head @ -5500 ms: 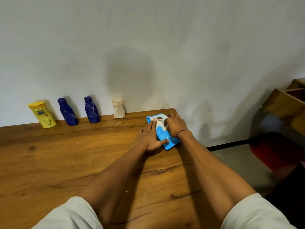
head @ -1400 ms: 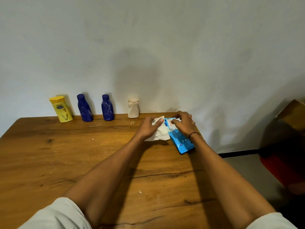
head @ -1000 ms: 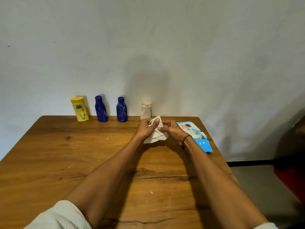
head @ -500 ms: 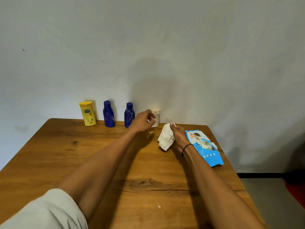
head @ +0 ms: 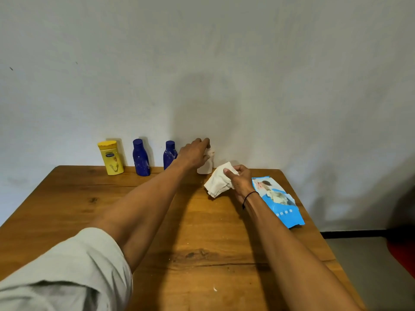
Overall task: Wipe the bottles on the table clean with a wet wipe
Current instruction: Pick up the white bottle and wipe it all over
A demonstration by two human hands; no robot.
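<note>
White bottle [head: 206, 164] gripped by outstretched left hand [head: 193, 153]; right hand [head: 238, 179] fingers pinch wet wipe [head: 219, 183].

No legible text: label on the yellow bottle [head: 110, 158] and print on the wipes pack [head: 278, 202] too blurred.

A plain room in a home, by the look of it. A worn wooden bench [head: 202, 243] stands against a bare whitewashed wall [head: 224, 63]. Household toiletry bottles line the wall beyond the hands: a yellow one [head: 111, 158] and two dark blue ones [head: 140, 158] [head: 168, 154]. A grey floor [head: 363, 265] lies to the right.
</note>
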